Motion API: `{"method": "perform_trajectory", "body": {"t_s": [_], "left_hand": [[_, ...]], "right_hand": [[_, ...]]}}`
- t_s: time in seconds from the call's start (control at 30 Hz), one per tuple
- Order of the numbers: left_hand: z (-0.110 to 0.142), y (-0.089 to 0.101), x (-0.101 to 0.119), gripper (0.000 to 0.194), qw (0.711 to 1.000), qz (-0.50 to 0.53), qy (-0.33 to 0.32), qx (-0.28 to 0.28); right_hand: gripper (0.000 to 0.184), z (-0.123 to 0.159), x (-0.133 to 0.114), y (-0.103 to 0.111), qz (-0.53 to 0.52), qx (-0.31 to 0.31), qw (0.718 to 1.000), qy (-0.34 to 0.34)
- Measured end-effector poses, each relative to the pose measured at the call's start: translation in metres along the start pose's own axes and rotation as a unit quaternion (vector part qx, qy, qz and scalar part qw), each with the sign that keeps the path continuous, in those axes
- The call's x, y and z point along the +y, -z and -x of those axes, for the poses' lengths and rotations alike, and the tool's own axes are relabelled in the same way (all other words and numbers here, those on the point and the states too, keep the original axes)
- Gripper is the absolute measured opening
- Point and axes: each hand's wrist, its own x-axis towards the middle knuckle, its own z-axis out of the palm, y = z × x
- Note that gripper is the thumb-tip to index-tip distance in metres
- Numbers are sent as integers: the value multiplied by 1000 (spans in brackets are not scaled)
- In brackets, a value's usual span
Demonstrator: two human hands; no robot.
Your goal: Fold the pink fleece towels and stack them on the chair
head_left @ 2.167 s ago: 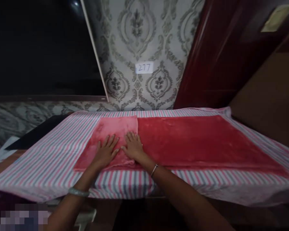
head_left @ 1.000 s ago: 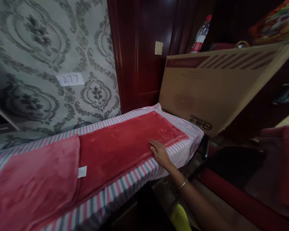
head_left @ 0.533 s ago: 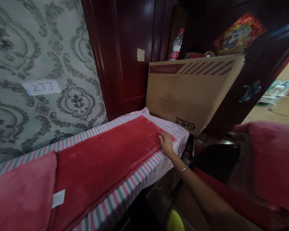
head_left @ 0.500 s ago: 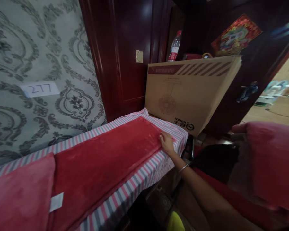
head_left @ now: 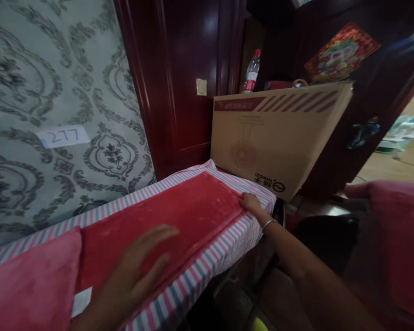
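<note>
1. While our right hand (head_left: 250, 202) touches the edge of the red blanket (head_left: 165, 207) at its far right end, its fingers are curled in close; we cannot tell whether they pinch the fabric or only rest against it.
2. Our left hand (head_left: 133, 271) is blurred in front of the blanket's middle, with a wide gap between thumb and fingers and nothing held; we cannot tell whether it touches the pile.
3. We have the blanket lying flat, lengthwise on a striped cloth (head_left: 193, 276) in pink, white and grey, which shows along both long sides and hangs down in front.
4. At our left, a paler pink flap (head_left: 31, 280) lies over the blanket, and a white tag (head_left: 81, 301) shows beside the flap's edge, partly behind our left forearm.
5. We wear a thin bracelet (head_left: 268, 224) on the right wrist.
6. Beyond the blanket's right end we see a large carton (head_left: 279, 133) with a red-capped bottle (head_left: 251, 76) upright at its top edge.
7. On the patterned wallpaper (head_left: 83, 78) facing us, a white card (head_left: 64, 136) reads 277.
</note>
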Motion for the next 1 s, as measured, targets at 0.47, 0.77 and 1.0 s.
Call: {"method": "perform_trajectory", "body": {"t_s": [0.47, 0.77, 1.0], "left_hand": [[-84, -6, -132, 31, 802, 468, 360, 91], [-113, -19, -143, 9, 795, 472, 360, 125], [-125, -43, -151, 46, 832, 426, 303, 185]], "right_hand": [[29, 31, -93, 44, -128, -7, 984, 120], [32, 173, -184, -23, -96, -37, 896, 433], [59, 219, -151, -57, -79, 11, 873, 481]]}}
